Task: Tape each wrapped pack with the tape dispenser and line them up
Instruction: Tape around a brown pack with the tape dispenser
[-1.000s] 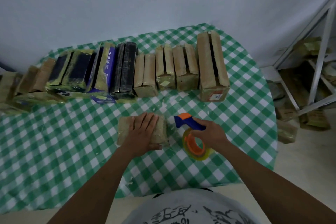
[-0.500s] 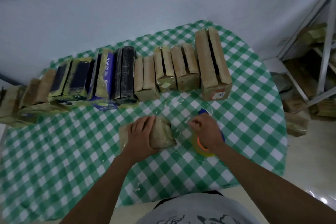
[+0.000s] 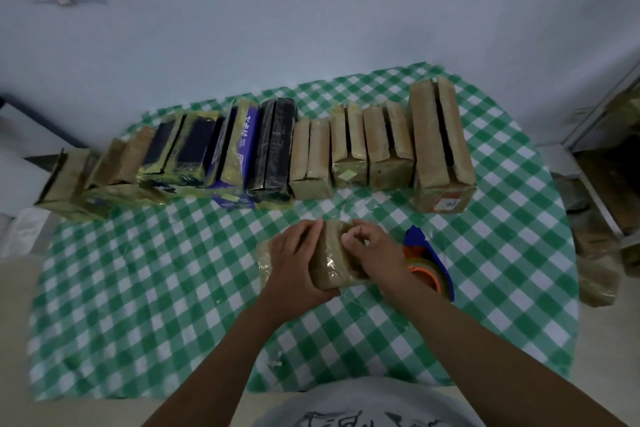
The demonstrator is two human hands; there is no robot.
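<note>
Hands are both on the one brown wrapped pack (image 3: pixel 330 262), which sits near the front middle of the green-and-white checked tablecloth (image 3: pixel 166 274). Our left hand (image 3: pixel 294 263) lies over the top of it, fingers laid along the wrapping and thumb hooked round the near edge, so that's a proper grip. Our right hand (image 3: pixel 374 253) is curled up at the pack's right end, fingertips bunched and pinching at the wrapping there. What exactly they've got hold of is too blurry for us to say. Our tape dispenser (image 3: pixel 429 250), blue with an orange core and a roll of clear tape, lies on the cloth just right of that wrist, partly hidden behind it and in neither hand. Further back we've got the row of packs (image 3: pixel 313 156) standing side by side across the table: brown ones at the left end, two dark ones with yellowish tape, a blue box (image 3: pixel 242 146), a black pack (image 3: pixel 277 146), three more brown ones, then a tall brown pack (image 3: pixel 441 146) at the right end. Pale wall (image 3: pixel 311 10) behind, metal shelf frame (image 3: pixel 599 114) off to the right.
</note>
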